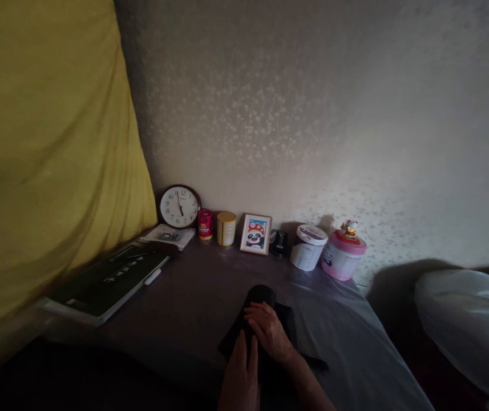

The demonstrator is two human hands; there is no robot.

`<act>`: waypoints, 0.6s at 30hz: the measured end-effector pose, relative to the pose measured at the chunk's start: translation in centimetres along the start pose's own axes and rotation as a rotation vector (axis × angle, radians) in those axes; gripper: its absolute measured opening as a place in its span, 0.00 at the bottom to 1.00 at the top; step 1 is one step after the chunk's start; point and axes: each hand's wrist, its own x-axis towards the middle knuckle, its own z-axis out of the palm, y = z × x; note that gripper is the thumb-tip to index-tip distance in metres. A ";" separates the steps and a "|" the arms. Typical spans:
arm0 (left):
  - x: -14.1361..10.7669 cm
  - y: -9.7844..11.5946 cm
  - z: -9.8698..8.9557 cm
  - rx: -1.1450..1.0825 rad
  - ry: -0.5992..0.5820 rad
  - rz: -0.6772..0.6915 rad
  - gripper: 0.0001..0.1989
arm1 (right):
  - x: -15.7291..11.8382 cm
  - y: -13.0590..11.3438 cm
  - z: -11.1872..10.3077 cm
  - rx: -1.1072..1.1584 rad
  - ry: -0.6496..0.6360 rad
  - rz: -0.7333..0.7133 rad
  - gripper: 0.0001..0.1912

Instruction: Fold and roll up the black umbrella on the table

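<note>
Largest is the patterned wall (265, 108), and beside it on the left hangs a yellow curtain (47, 142). Before the wall stands a table (201, 319) with a greyish cover. A dark green board (116, 279) lies at its left side. The black cloth (262, 294) (I cannot say which kind of article it is) lies near the front edge, under both hands. The right hand (270, 332) rests across it with the fingers nearly straight; whether they pinch the fabric, I cannot tell. The left hand (241, 368) touches it with extended, slightly parted fingers. Along the wall stand a round clock (180, 207), a pink-lidded tub (342, 257), and a panda picture (255, 234). Smallest is a white marker (153, 277) beside the board.
</note>
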 end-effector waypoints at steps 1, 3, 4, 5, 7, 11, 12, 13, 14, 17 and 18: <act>0.0 0.1 0.0 0.002 0.001 -0.012 0.38 | 0.5 0.6 0.1 -0.018 0.002 0.005 0.16; 0.0 0.2 -0.1 -0.003 -0.014 -0.021 0.38 | 1.4 1.6 0.1 -0.041 -0.006 0.012 0.17; 0.0 0.2 -0.1 -0.007 -0.030 -0.027 0.38 | 1.9 2.1 0.1 -0.048 -0.013 0.016 0.17; 0.1 0.1 -0.2 -0.014 -0.053 -0.029 0.38 | 2.3 2.6 0.0 -0.055 -0.018 0.021 0.17; 0.1 0.1 -0.5 -0.023 -0.095 -0.032 0.39 | 3.2 3.7 -0.1 -0.069 -0.028 0.036 0.17; 0.1 0.3 -1.1 -0.030 -0.134 -0.045 0.39 | 4.6 5.7 0.0 -0.053 -0.043 0.069 0.17; 0.2 0.4 -1.3 -0.029 -0.140 -0.052 0.38 | 4.8 6.1 0.0 -0.052 -0.042 0.119 0.17; 0.2 0.5 -1.5 -0.028 -0.145 -0.061 0.38 | 5.0 6.4 0.1 -0.061 -0.036 0.195 0.16; 0.3 0.7 -1.7 -0.026 -0.147 -0.070 0.38 | 5.2 6.7 0.0 -0.079 -0.023 0.285 0.15; 0.4 1.2 -2.7 -0.033 -0.178 -0.092 0.38 | 5.0 7.4 -0.6 -0.148 0.039 0.497 0.14; 0.3 1.4 -3.1 -0.037 -0.192 -0.096 0.38 | 4.6 7.6 -1.0 -0.167 0.066 0.533 0.14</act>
